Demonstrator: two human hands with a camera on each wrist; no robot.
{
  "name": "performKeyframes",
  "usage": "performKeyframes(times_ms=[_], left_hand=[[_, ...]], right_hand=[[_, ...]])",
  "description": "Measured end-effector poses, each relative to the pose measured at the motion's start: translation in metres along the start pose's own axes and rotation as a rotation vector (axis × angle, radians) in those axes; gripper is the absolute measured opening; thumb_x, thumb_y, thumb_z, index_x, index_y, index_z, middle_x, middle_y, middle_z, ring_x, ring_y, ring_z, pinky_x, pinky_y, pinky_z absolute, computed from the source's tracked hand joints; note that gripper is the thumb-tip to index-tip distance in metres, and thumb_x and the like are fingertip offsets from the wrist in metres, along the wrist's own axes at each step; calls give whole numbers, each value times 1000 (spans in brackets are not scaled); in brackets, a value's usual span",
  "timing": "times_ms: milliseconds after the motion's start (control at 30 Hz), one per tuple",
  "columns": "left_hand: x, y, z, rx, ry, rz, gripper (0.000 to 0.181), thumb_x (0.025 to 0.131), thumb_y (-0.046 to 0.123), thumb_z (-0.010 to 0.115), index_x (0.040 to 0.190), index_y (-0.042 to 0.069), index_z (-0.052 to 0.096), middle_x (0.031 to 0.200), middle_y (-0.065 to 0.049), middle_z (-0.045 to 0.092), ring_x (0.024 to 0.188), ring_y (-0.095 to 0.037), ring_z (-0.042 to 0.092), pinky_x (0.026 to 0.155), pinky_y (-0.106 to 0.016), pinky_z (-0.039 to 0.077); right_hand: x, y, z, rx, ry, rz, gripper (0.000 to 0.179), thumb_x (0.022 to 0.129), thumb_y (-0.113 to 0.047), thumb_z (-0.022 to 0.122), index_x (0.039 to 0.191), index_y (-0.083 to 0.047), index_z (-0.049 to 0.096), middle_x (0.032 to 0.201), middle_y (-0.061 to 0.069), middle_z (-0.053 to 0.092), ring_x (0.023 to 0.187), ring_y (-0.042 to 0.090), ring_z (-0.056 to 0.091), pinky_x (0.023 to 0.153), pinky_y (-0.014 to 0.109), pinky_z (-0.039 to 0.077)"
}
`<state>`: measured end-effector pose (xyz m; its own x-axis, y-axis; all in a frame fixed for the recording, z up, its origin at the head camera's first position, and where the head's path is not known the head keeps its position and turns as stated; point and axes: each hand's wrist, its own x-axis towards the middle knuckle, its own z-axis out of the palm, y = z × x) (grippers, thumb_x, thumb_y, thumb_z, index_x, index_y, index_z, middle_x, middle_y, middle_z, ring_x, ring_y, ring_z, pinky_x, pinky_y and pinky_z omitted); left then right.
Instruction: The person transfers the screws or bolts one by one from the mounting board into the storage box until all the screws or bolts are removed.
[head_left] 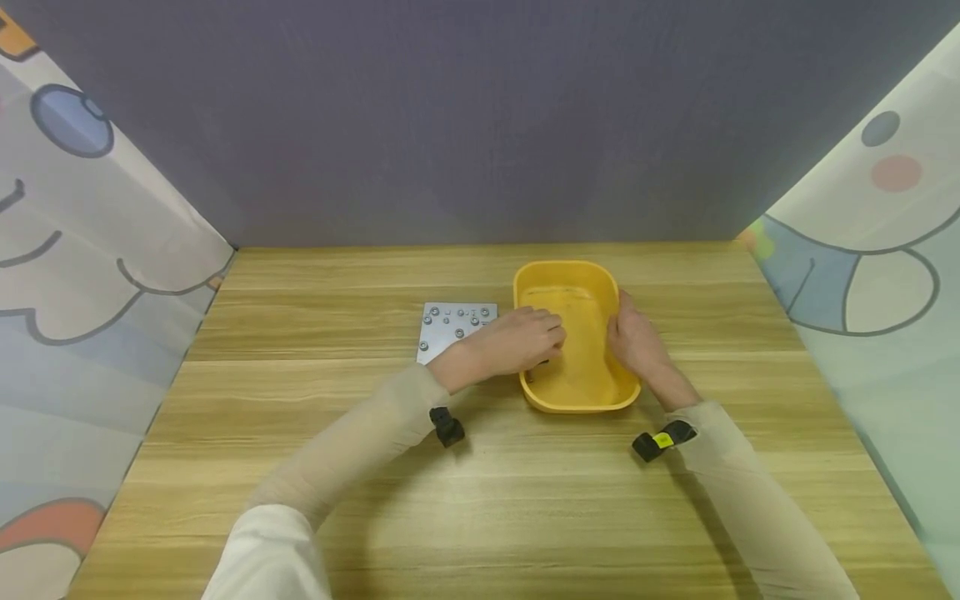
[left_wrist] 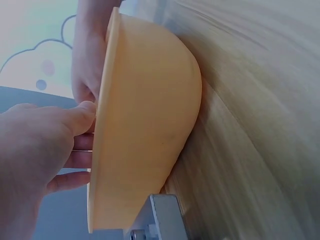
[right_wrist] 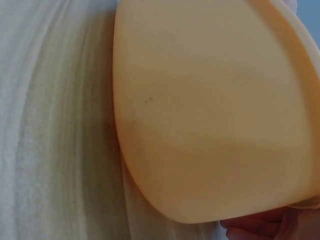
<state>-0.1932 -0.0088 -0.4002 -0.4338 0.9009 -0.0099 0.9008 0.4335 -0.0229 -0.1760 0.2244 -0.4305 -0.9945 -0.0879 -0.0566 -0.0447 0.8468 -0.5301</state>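
Here, the right hand point(head_left: 637, 340) grips a rounded yellow plastic basin point(head_left: 581, 408) on the wood-grain counter point(head_left: 540, 508); the left hand point(head_left: 521, 340) dips inside, its hold hidden. The yellow wrist label point(head_left: 663, 440) is unreadable.

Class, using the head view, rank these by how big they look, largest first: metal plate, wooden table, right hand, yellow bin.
1. Wooden table
2. Yellow bin
3. Unranked: metal plate and right hand. Their visible areas look alike, and the plate is partly hidden.
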Motion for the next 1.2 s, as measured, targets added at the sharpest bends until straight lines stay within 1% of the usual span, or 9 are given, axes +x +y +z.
performKeyframes(times_ms=[167,300,367,600,667,800,1000,1067,1200], left_hand=[[-10,3,-2,14,31,-5,25,109,30,52,121,15,68,110,3,65,104,-13,60,92,-27,52],[-18,6,-1,-54,55,-33,22,108,29,53,117,16,68,107,4,64,102,-12,59,92,-27,52],[-21,7,0,-88,70,-44,21,108,30,55,114,16,69,106,4,65,101,-12,59,91,-27,51],[-32,5,7,-125,133,-47,23,108,31,56,114,14,69,109,3,66,104,-13,60,99,-28,50],[-35,5,10,-128,160,-55,23,108,32,56,114,14,70,109,3,65,103,-13,60,100,-28,50],[-44,6,14,-125,220,-69,22,106,30,59,114,13,70,108,2,65,101,-14,60,97,-28,51],[-54,9,19,-148,313,-83,20,103,28,65,114,11,69,110,1,66,100,-15,60,93,-28,52],[-57,10,19,-154,327,-100,21,103,28,64,115,11,68,111,0,66,102,-15,61,94,-29,53],[-63,9,20,-174,324,-144,21,103,27,65,116,11,68,114,0,67,107,-16,62,99,-31,53]], right_hand=[[0,-1,0,0,1,6,55,106,-8,30,153,17,16,118,48,58,104,57,64,83,64,56],[0,-1,0,-3,-2,10,55,106,-7,30,153,17,16,120,49,57,106,58,63,86,64,55],[0,-1,0,-1,-6,11,55,106,-8,30,153,17,16,120,49,57,104,56,64,84,63,56],[0,0,0,-10,22,-4,54,105,-6,31,151,19,18,105,44,63,79,42,65,65,53,56],[0,-1,0,-8,24,-6,54,105,-6,31,151,19,19,104,44,63,77,41,64,64,52,56],[0,-1,0,-9,8,5,55,105,-7,30,153,18,17,105,43,63,78,41,64,66,53,56],[0,-2,-2,-1,-18,23,56,107,-8,29,154,17,14,105,43,64,74,37,63,60,46,54],[-1,-3,-2,1,-21,30,56,107,-8,29,154,17,14,106,42,64,73,36,63,59,44,54],[0,-2,-2,1,-25,31,56,107,-8,29,155,17,13,102,40,65,69,34,62,56,41,53]])
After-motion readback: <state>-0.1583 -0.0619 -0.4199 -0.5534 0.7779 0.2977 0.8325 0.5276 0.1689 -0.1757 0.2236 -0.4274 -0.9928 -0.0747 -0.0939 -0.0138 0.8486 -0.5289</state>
